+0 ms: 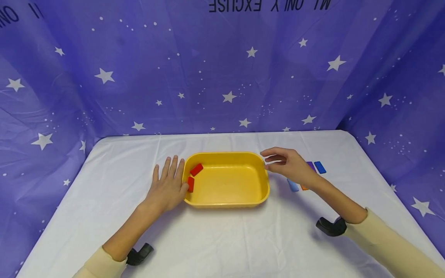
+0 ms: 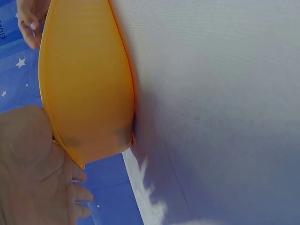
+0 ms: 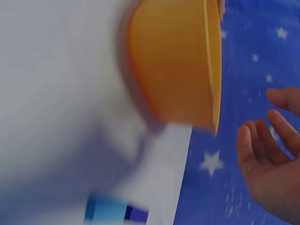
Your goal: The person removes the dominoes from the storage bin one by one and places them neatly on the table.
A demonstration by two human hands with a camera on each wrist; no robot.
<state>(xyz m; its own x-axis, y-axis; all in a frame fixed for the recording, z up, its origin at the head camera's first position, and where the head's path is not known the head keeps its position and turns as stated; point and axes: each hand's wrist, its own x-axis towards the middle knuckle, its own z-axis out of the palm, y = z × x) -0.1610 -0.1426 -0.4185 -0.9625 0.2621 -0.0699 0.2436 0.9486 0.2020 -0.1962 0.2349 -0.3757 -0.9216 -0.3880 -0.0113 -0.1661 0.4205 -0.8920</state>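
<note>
A yellow plastic basin [image 1: 226,185] stands on the white-covered table, with two red blocks [image 1: 196,169] inside near its left wall. My left hand [image 1: 167,189] is at the basin's left rim, its fingers straight and spread, the thumb by the rim. In the left wrist view, the palm [image 2: 28,168] lies against the rim. My right hand [image 1: 293,166] hovers by the right rim, fingers loosely bent and pointing to the basin. Nothing shows between those fingers in the right wrist view, where the hand [image 3: 276,159] appears apart from the basin.
Right of the basin, partly behind my right hand, lie small blocks: a blue one [image 1: 320,167], a purple one [image 1: 311,166], a light blue one [image 1: 293,185] and an orange one [image 1: 304,188]. A purple star-patterned curtain [image 1: 208,77] surrounds the table [image 1: 222,239] at the back and sides.
</note>
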